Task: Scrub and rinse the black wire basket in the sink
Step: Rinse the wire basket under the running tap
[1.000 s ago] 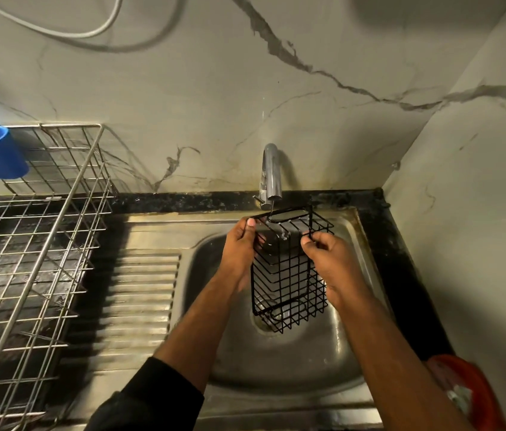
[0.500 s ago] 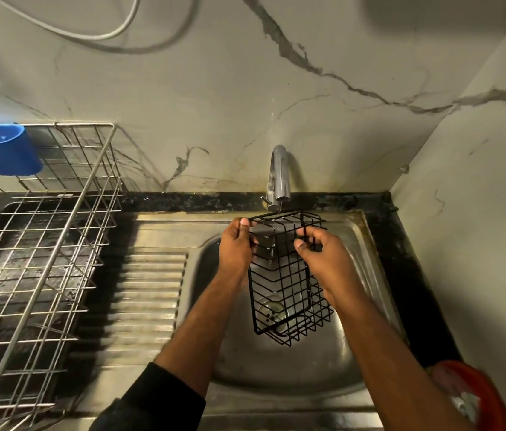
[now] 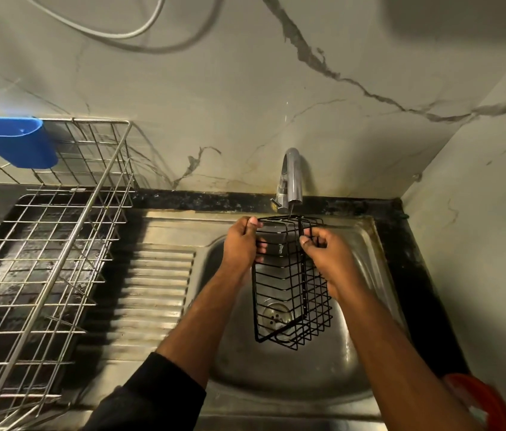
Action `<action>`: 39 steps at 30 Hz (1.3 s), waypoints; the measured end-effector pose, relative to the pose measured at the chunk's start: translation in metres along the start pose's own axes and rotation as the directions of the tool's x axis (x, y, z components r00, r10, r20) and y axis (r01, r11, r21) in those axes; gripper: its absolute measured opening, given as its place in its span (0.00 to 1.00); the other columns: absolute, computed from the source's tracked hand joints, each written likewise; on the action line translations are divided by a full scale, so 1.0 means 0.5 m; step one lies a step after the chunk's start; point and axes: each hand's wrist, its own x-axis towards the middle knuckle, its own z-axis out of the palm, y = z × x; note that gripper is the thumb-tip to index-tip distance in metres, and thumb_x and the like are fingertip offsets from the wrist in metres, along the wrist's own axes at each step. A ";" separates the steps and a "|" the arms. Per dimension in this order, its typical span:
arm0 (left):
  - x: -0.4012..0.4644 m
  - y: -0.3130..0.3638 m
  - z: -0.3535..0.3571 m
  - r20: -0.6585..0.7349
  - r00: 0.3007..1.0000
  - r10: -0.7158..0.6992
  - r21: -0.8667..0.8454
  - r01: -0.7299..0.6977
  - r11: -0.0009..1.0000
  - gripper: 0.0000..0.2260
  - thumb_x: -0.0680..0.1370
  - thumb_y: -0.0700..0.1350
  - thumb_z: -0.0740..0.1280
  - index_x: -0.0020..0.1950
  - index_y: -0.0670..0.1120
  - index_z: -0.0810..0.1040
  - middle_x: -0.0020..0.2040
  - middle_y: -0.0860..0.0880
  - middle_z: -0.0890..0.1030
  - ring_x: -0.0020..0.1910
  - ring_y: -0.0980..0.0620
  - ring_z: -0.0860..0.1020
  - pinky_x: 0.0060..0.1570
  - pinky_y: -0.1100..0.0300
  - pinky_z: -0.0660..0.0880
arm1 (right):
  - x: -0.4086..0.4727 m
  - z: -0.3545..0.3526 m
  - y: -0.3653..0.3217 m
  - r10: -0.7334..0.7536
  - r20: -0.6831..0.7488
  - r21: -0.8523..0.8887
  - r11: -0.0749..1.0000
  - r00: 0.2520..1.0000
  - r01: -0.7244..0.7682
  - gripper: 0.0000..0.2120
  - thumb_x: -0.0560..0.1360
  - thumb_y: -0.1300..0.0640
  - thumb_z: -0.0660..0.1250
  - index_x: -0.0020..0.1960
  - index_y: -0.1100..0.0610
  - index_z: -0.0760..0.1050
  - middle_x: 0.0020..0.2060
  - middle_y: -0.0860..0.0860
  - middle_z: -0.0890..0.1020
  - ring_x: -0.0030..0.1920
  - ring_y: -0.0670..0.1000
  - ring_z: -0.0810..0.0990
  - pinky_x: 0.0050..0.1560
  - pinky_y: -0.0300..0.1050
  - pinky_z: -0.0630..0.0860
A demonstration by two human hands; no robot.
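The black wire basket (image 3: 289, 293) hangs upright over the steel sink bowl (image 3: 279, 374), its top just under the tap's spout (image 3: 291, 178). My left hand (image 3: 241, 244) grips the basket's upper left edge, fingers curled round the wires. At the upper right corner my right hand (image 3: 328, 253) pinches the wires. A thin stream of water falls from the spout onto the basket's top. The drain (image 3: 273, 317) shows through the mesh.
A large steel dish rack (image 3: 43, 259) stands on the left, with a blue plastic cup (image 3: 15, 140) hooked at its back. A ridged drainboard (image 3: 149, 293) lies between rack and bowl. A red object (image 3: 488, 402) sits at the bottom right. Marble walls close the back and right.
The basket has turned between my hands, so a corner edge now faces me instead of a flat side. Both hands stay at its top under the tap.
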 end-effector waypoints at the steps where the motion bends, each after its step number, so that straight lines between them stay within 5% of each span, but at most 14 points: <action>1: 0.001 0.000 0.001 0.006 1.000 0.003 0.004 -0.003 1.000 0.14 0.86 0.51 0.58 0.58 0.44 0.78 0.34 0.50 0.77 0.33 0.53 0.76 0.34 0.57 0.77 | 0.001 0.000 0.003 0.006 -0.003 0.009 1.000 1.000 -0.006 0.15 0.78 0.55 0.69 0.65 0.52 0.76 0.55 0.49 0.79 0.56 0.49 0.78 0.56 0.46 0.76; 13: 0.010 -0.002 0.025 0.042 0.994 0.099 0.094 -0.102 0.990 0.12 0.86 0.51 0.59 0.55 0.46 0.78 0.34 0.50 0.78 0.30 0.55 0.76 0.29 0.60 0.75 | 0.004 -0.008 0.026 0.018 -0.042 0.107 0.994 0.999 -0.014 0.14 0.77 0.60 0.69 0.63 0.54 0.77 0.52 0.49 0.81 0.53 0.46 0.79 0.46 0.32 0.71; 39: -0.021 -0.016 -0.051 -0.069 0.978 0.197 0.162 -0.183 0.970 0.11 0.87 0.51 0.57 0.50 0.51 0.75 0.33 0.49 0.77 0.28 0.54 0.74 0.29 0.61 0.72 | -0.026 0.033 0.009 -0.083 0.026 0.024 0.996 0.996 0.082 0.11 0.75 0.58 0.73 0.57 0.51 0.81 0.47 0.43 0.82 0.52 0.43 0.80 0.58 0.44 0.77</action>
